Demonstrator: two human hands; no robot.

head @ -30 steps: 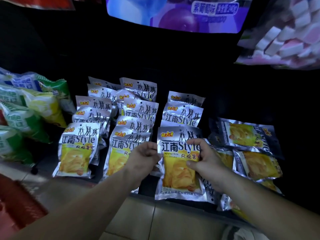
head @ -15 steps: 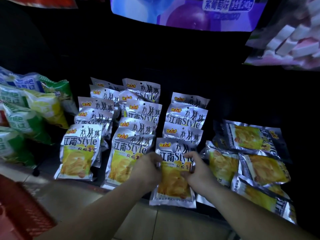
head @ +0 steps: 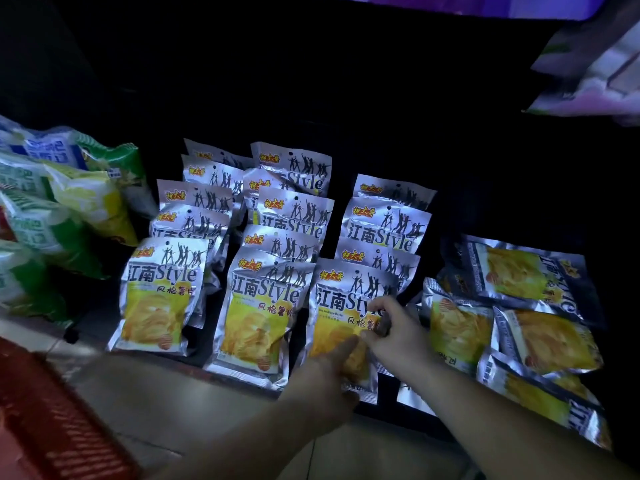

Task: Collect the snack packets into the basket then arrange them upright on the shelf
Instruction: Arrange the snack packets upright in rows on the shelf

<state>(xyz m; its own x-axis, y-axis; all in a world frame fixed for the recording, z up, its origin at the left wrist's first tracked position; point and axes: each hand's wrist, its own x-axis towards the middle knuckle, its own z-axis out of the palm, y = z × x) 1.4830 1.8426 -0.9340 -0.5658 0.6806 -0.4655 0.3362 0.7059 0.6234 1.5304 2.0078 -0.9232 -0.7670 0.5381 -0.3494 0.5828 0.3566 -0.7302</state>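
Both hands are on the front packet (head: 346,299) of the third row, the row on the person's right. The right hand (head: 398,337) pinches its right edge, fingers curled tight against the foil just under the printed name. The left hand (head: 322,379) has the lower left part, its thumb laid across the yellow front; the other fingers are tucked out of sight behind the pack, so how far they wrap cannot be told.

The front packet stands upright at the lip of the shelf (head: 446,216), leaning back a touch on the one behind it. It heads a line of silver packets (head: 291,216) set in three rows running back into the dark, each overlapping the next, all upright with their labels facing out. The two rows to the person's left stand untouched, apart from either hand.

Just beside the right hand, further right, loose packets (head: 550,337) lie flat and crooked, piled across one another, some turned sideways. One of them touches the right forearm's side.

At the shelf's far left, green bags (head: 45,230) are stacked on a slant. Down in the near left corner the red basket (head: 52,420) shows its ribbed wall, blurred, sitting on the tiled floor (head: 166,403); what it holds cannot be seen.
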